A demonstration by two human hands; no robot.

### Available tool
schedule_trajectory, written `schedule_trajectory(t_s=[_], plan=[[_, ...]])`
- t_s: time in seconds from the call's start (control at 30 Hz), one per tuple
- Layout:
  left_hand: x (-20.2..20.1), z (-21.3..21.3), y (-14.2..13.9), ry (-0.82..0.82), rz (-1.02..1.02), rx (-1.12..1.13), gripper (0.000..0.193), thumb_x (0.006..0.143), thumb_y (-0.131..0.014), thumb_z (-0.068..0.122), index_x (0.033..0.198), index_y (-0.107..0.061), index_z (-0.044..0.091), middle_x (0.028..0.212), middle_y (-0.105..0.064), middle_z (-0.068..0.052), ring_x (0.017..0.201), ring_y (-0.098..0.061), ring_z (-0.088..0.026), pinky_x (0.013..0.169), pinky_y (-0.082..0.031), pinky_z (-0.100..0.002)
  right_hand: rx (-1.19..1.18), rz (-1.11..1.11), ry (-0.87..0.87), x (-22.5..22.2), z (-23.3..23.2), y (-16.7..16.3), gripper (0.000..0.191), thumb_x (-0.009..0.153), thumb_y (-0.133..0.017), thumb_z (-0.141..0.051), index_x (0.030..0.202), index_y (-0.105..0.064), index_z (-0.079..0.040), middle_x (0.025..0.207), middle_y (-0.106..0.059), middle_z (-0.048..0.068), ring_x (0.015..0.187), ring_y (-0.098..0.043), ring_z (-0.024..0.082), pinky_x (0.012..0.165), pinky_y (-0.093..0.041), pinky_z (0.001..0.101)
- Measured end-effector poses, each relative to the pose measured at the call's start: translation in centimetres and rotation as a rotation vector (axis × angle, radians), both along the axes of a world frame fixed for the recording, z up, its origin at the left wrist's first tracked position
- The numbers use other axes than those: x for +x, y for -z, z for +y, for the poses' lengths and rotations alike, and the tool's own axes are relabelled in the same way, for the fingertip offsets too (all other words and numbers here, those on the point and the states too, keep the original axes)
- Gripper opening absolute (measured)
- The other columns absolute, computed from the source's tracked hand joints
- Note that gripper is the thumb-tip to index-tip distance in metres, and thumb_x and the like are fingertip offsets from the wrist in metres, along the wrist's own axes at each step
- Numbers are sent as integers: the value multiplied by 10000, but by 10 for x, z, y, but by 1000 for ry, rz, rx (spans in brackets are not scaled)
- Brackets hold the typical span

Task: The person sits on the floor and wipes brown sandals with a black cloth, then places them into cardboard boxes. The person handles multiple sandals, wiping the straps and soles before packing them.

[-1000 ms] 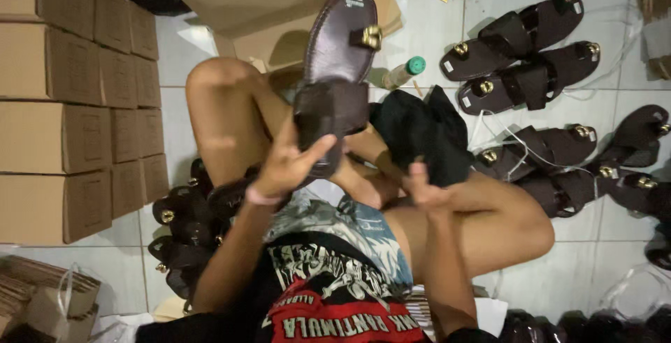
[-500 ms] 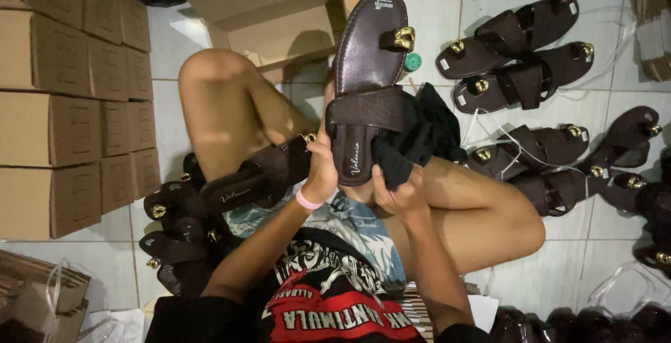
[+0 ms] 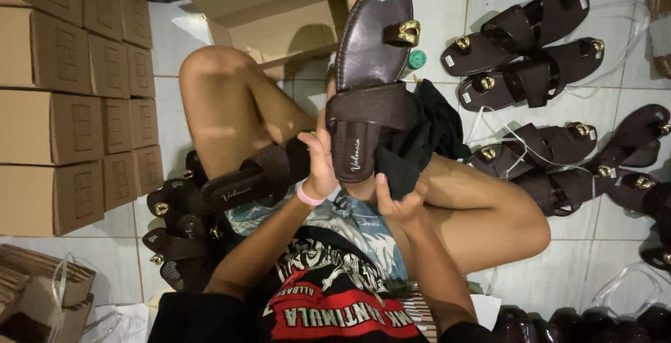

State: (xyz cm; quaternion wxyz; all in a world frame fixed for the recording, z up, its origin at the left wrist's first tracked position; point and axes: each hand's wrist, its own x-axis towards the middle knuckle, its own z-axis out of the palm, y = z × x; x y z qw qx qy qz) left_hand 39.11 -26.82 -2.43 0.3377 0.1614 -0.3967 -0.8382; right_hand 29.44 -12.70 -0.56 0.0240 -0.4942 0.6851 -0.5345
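Nearest you, your right hand pinches a black cloth against the heel end of the dark brown sandal, while your left hand clasps the sandal's left edge at the wide strap. To wipe well, you would keep the left grip firm and draw the cloth from heel toward the gold toe buckle. The sandal stands raised between both hands, toe pointing far, above your knees and before the open cardboard box.
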Motion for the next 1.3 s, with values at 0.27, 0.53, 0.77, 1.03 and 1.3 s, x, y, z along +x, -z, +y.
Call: schedule_trajectory(t_s=[0.27, 0.53, 0.77, 1.03, 1.3], plan=[[-8, 7, -8, 116, -265, -497, 1063, 971, -80, 815, 1620, -256, -9, 1598, -424, -205, 1510, -436, -293, 1281, -331, -408, 117, 373, -11, -9, -13, -9, 219, 842, -802, -105, 848, -684, 80, 823, -705, 199, 624, -676, 367, 624, -565, 427], [-5, 11, -19, -4, -477, -724, 1059, 984, -2, 801, 1593, -374, 18, 1412, -506, -201, 1249, -502, -335, 1190, -334, -436, 161, 444, -117, -14, -5, -16, 317, 788, -835, -140, 646, -570, -41, 705, -584, 118, 568, -610, 314, 520, -477, 416], [-10, 14, -19, 40, -510, -872, 1010, 999, -64, 793, 1559, -398, 22, 1479, -521, -199, 1097, -405, -334, 1094, -340, -443, 89, 428, 62, -21, -1, 2, 358, 835, -828, -101, 651, -533, -13, 739, -607, 148, 597, -606, 345, 555, -491, 434], [-6, 8, -23, 22, -515, -846, 910, 1054, -147, 722, 1592, -381, 25, 1247, -569, -171, 1055, -396, -307, 1097, -328, -461, 115, 454, -76, -19, -1, -6, 342, 772, -848, -136, 603, -569, -36, 668, -578, 126, 548, -590, 318, 516, -477, 432], [-9, 9, -22, 54, -435, -669, 1052, 957, 21, 808, 1538, -329, 4, 1357, -553, -197, 1258, -522, -322, 1199, -148, -505, 105, 427, -173, -22, -2, 0, 356, 729, -854, -195, 628, -564, -16, 703, -590, 136, 565, -597, 318, 527, -480, 425]])
